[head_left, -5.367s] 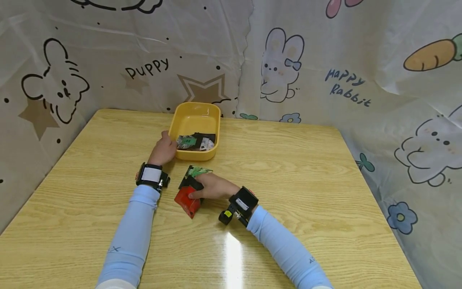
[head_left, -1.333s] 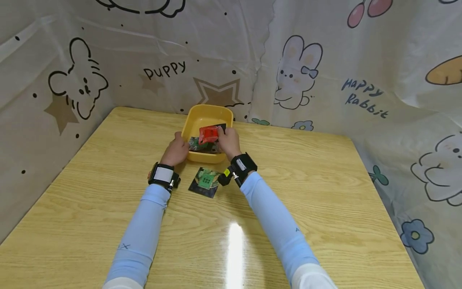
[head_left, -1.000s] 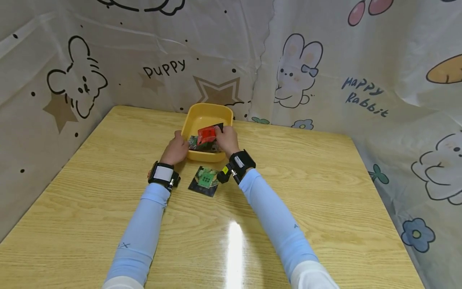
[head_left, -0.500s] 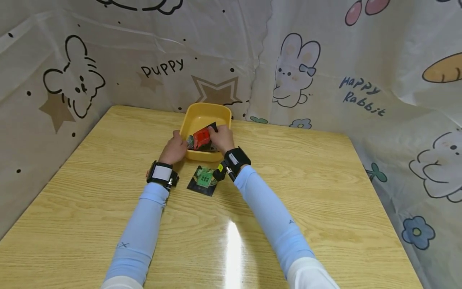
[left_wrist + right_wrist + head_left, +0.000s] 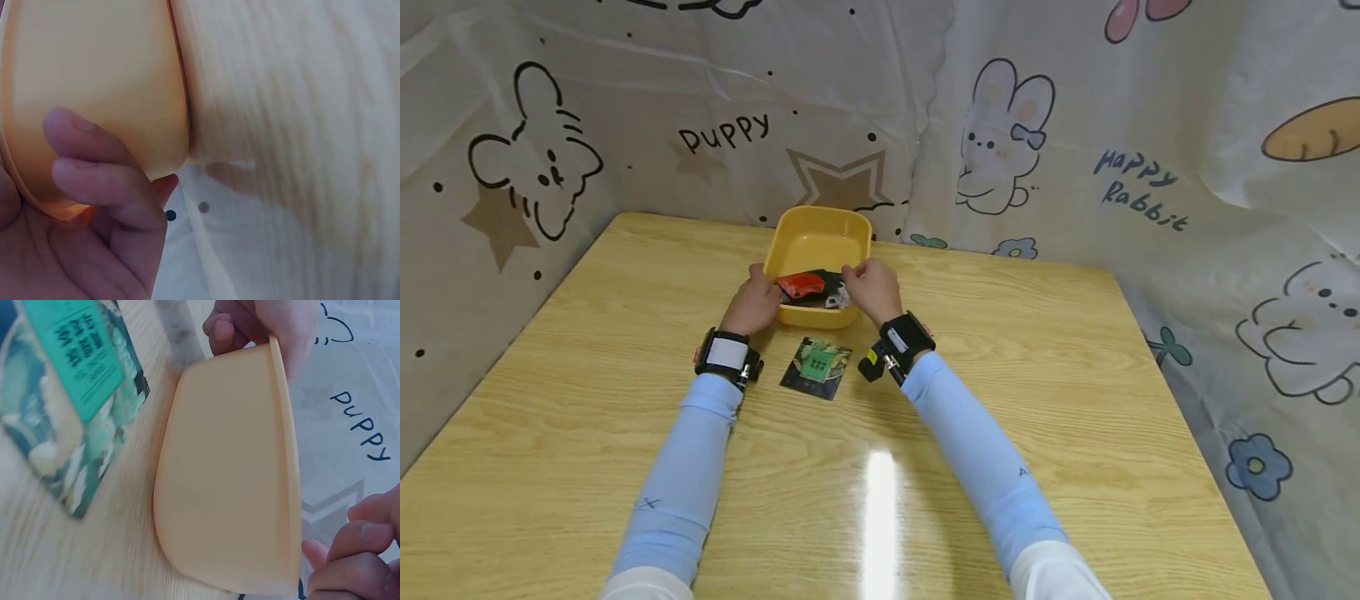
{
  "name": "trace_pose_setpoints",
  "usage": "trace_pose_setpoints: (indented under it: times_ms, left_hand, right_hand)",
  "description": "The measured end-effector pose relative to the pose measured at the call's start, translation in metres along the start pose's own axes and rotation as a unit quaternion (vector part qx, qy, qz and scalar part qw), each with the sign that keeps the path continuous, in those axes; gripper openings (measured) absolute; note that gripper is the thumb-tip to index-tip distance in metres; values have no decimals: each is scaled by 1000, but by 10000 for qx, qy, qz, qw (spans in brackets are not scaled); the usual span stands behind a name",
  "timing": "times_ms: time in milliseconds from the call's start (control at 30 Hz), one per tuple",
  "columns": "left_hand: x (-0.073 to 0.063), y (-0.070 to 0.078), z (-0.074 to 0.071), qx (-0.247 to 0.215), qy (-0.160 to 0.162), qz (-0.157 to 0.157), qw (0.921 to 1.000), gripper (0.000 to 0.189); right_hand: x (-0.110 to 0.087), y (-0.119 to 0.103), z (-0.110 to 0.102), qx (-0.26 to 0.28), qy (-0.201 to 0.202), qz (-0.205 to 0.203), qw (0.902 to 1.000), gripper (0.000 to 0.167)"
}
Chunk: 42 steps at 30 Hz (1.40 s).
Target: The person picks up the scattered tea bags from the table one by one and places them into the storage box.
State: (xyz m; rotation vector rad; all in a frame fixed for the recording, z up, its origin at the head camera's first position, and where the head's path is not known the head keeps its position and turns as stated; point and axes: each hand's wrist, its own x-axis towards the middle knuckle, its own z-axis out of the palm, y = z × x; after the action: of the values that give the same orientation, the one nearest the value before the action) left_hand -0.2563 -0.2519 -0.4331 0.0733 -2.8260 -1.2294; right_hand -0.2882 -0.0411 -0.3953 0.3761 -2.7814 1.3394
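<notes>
A yellow plastic bin (image 5: 814,317) stands near the table's back edge. My left hand (image 5: 752,305) grips its left rim; in the left wrist view, curled fingers (image 5: 103,178) lie against the outer wall. Inside the bin, a red and black packet (image 5: 800,287) rests over other dark and green packets, partly overlapped. At the right rim is my right hand (image 5: 876,292), fingers loosely bent and apparently holding nothing; in the right wrist view its fingers (image 5: 353,572) show beside the rim. In front of the bin lies a flat green and black packet (image 5: 817,367).
The wooden table (image 5: 1037,417) extends on both sides and in front of the bin. Behind it hangs a printed cloth (image 5: 842,83) with cartoon animals. A bright light reflection crosses the front of the tabletop.
My right hand carried the red and black packet into the bin, let it go and drew back to the right rim. The left hand keeps its grip. The green packet stays on the table.
</notes>
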Motion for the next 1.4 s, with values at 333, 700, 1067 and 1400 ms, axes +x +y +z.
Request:
trace_pose_setpoints:
  times_ms: [333,700,1067,1400]
  left_hand:
    - [-2,3,-2,36,-56,5,10000,49]
    - [-2,0,1,-40,-80,-71,9999,49]
    - [0,1,1,-36,-85,-65,9999,51]
    - [-2,3,-1,-74,-106,-37,9999,50]
  right_hand:
    - [-49,15,-12,-248,-469,-613,9967,48]
    - [-66,18,5,-1519,-1853,-149,9708,50]
    - [-73,16,24,-2696,-1636,-297,9485,50]
    - [-71,20,25,-2389,-1742,-438,9543,59]
